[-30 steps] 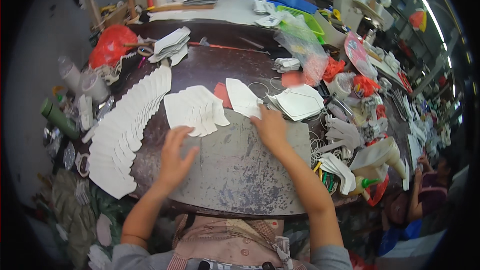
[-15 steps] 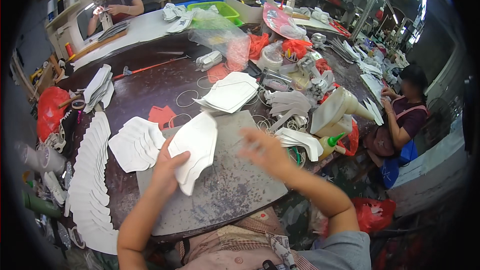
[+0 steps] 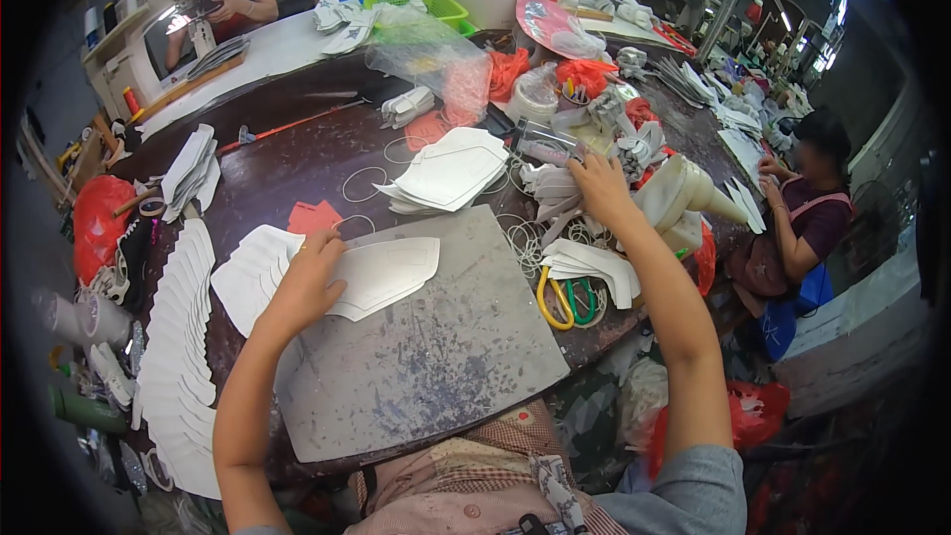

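My left hand (image 3: pixel 312 272) rests over the left end of a flat white cut piece (image 3: pixel 391 272) with a pointed right end. Its thumb and fingers are spread apart, and part of the piece is hidden beneath them. Under and left of this hand lies a fan of overlapping white pieces (image 3: pixel 243 272). The piece reaches across the top of a worn grey board (image 3: pixel 426 376). At the right, my right hand (image 3: pixel 604 188) is stretched over a pile of grey cut strips (image 3: pixel 550 183), fingers apart and touching or just above it.
A long row of overlapping white pieces (image 3: pixel 173 367) runs down the left. Beyond the board lies a white stack (image 3: pixel 451 168). Scissors with yellow and green handles (image 3: pixel 567 302) sit by white strips (image 3: pixel 594 267). A plastic jug (image 3: pixel 679 193) stands right; a co-worker (image 3: pixel 807 208) sits beyond.
My left hand has moved up and left; the white material it held raised now lies flat. My right hand has moved right and farther away, from over the board to the grey strips.
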Demonstrator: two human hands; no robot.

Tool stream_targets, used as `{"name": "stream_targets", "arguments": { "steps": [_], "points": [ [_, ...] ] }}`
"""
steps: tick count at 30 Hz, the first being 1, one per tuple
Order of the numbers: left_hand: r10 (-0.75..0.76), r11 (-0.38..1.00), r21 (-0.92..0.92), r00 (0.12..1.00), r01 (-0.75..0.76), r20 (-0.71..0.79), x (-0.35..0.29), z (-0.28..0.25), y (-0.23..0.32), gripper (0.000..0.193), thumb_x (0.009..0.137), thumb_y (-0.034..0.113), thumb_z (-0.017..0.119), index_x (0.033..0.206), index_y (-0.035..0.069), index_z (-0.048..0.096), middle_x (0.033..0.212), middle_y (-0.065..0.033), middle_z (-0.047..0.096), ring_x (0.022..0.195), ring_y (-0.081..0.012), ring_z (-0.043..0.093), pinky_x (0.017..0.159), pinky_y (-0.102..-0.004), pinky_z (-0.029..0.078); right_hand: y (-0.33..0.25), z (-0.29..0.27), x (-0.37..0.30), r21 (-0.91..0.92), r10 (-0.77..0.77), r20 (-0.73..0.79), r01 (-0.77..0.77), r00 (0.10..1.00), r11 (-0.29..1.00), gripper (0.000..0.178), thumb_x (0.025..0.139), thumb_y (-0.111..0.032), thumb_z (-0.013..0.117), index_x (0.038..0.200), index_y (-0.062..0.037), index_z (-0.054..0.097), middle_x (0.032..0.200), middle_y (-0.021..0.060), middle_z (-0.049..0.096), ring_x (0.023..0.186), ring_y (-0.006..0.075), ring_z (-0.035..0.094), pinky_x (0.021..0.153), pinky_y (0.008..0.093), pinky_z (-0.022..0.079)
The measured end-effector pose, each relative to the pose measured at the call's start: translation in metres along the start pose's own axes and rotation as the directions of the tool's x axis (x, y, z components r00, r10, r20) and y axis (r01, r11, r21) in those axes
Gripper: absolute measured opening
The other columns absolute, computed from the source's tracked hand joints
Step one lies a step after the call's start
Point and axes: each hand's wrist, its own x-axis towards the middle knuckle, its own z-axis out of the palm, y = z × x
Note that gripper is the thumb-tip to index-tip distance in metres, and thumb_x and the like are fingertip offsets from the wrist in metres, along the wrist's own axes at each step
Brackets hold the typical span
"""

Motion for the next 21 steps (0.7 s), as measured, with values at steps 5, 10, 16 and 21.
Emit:
{"name": "stream_targets", "arguments": {
  "steps": [5, 10, 16, 21],
  "points": [
    [-0.131, 0.921, -0.378, 0.988, 0.089, -0.087, -0.017, -0.020, 0.003, 0.030, 0.081, 0.005, 0.073, 0.106, -0.001, 0.059, 0.101, -0.0106, 0.065, 0.096, -0.0232, 0.064, 0.086, -0.0321, 0.049, 0.030, -0.009, 0.010, 0.091, -0.147, 0.048, 0.142, 0.988, 0.986, 0.023, 0.076, -0.003, 0.062, 0.098, -0.0071, 0.061, 0.106, 0.0125, 0.059, 0.104, 0.0325, 0.058, 0.082, 0.0420, 0.050],
    [-0.303, 0.485, -0.856, 0.952, 0.181, 0.029, -0.041, -0.052, 0.024, 0.021, 0.085, 0.008, 0.076, 0.099, 0.001, 0.063, 0.091, -0.0027, 0.067, 0.084, -0.0061, 0.062, 0.074, -0.0223, 0.048, 0.049, -0.025, 0.016, 0.102, -0.289, 0.117, 0.278, 0.950, 0.955, 0.022, 0.076, -0.004, 0.066, 0.097, -0.0075, 0.062, 0.103, 0.0122, 0.064, 0.100, 0.0314, 0.064, 0.082, 0.0431, 0.050],
    [-0.098, 0.316, -0.784, 0.840, 0.535, 0.534, -0.084, -0.021, 0.027, 0.034, 0.083, 0.002, 0.075, 0.115, -0.002, 0.064, 0.103, -0.0058, 0.069, 0.095, -0.0089, 0.064, 0.083, -0.0248, 0.051, 0.045, -0.117, 0.039, 0.177, -0.182, 0.296, 0.133, 0.938, 0.975, 0.027, 0.078, -0.010, 0.071, 0.103, -0.0060, 0.062, 0.089, 0.0141, 0.067, 0.090, 0.0347, 0.066, 0.076, 0.0468, 0.052],
    [-0.148, 0.532, -0.707, 0.873, 0.467, 0.465, -0.100, 0.016, 0.025, 0.043, 0.084, 0.003, 0.071, 0.126, -0.001, 0.061, 0.117, -0.0073, 0.066, 0.107, -0.0130, 0.060, 0.094, -0.0289, 0.048, -0.035, -0.163, 0.042, 0.162, -0.123, -0.370, 0.194, 0.921, 0.967, 0.026, 0.079, -0.010, 0.070, 0.104, -0.0058, 0.063, 0.085, 0.0127, 0.064, 0.080, 0.0316, 0.065, 0.069, 0.0429, 0.052]
  ]
}}
